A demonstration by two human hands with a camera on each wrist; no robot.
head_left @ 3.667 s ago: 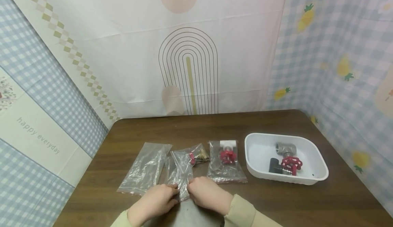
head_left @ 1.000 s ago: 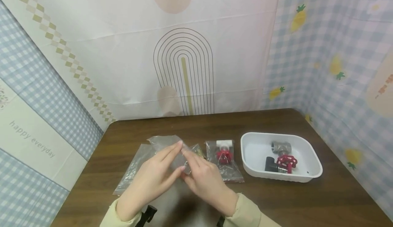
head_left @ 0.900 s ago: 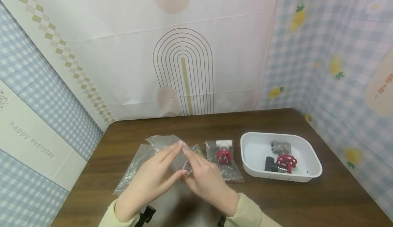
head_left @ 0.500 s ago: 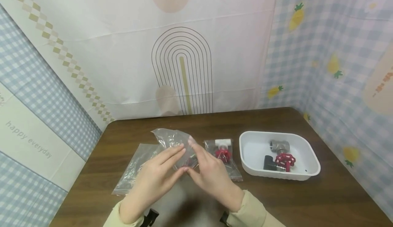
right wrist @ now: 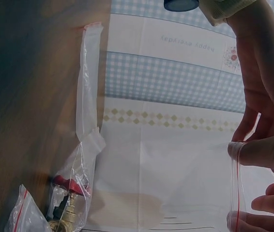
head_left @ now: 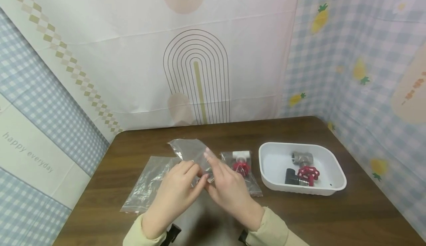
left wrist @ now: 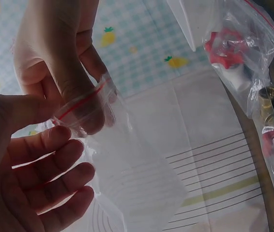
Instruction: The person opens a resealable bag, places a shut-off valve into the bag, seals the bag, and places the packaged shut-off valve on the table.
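A clear zip bag (head_left: 188,150) with a red strip at its mouth is between my hands, raised off the table, and looks empty in the left wrist view. My left hand (head_left: 178,187) pinches its mouth edge between thumb and curled index finger. My right hand (head_left: 229,188) holds its fingers fairly straight, a finger (left wrist: 86,111) showing through the plastic at the mouth and its thumb (right wrist: 255,152) on the strip. Past the hands lies a bag with a brass valve (right wrist: 67,212) with a red handle, mostly hidden in the head view.
An empty-looking zip bag (head_left: 143,187) lies flat at the left. Right of the hands is a bagged white valve (head_left: 241,155) with a red handwheel. A white tray (head_left: 269,185) at the right holds a metal valve (head_left: 303,158) and a black fitting (head_left: 293,176), with red handwheel parts.
Earlier the hands worked low over the bag on the table; it is now raised. My left fingers have gone from straight to curled, while the right hand stays nearly in place.
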